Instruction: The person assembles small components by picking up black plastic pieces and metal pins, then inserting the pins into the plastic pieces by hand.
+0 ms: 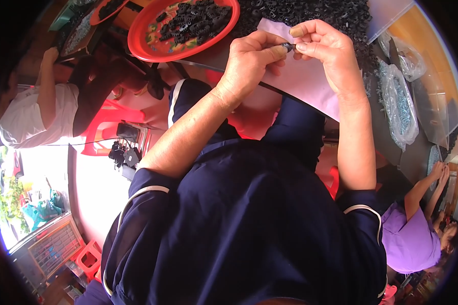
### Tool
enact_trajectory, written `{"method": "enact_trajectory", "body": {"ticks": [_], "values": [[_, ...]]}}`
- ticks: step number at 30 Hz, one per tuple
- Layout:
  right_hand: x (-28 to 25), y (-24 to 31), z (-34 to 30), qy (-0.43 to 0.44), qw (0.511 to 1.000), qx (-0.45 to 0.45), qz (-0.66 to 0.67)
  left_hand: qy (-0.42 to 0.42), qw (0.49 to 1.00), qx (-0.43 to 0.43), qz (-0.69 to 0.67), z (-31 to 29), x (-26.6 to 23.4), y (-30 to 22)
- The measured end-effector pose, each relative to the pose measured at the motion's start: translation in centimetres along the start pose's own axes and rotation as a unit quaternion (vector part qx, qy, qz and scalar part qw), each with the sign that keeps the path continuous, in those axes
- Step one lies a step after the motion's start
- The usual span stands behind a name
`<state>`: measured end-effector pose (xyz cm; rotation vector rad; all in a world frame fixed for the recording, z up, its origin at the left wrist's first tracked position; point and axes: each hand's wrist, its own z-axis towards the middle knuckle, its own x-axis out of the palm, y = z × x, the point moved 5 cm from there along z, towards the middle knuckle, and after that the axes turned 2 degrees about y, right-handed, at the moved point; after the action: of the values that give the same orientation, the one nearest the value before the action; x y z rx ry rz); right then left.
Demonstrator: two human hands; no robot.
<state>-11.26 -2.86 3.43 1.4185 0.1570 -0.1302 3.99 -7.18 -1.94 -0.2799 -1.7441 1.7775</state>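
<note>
Cluttered worktable (310, 86), clear bags (399, 101) at right, both hands' fingers (282, 50) seemingly pinching small black part (288, 47).

Dark worktable (422, 152), red plastic stool (104, 124) on pale floor (94, 188), bright daylight at left.

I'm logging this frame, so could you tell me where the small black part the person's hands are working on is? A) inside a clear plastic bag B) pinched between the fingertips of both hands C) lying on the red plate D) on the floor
B: the small black part sits pinched between the left hand and the right hand, held above the pink sheet, apart from the red plate.
</note>
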Motion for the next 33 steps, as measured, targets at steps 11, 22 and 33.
{"method": "enact_trajectory", "body": {"ticks": [11,22,33], "values": [[1.9,0.9,-0.7,-0.07,0.972,-0.088,-0.207,-0.014,0.999,0.017,0.047,-0.5,0.5,-0.3],[2.7,1.6,-1.4,-0.164,0.923,-0.207,-0.28,-0.046,0.998,0.028,0.035,-0.7,0.9,-0.3],[4.6,0.9,-1.8,-0.225,0.826,-0.329,-0.4,-0.138,0.951,0.173,0.215,-0.7,1.3,-0.4]]}}
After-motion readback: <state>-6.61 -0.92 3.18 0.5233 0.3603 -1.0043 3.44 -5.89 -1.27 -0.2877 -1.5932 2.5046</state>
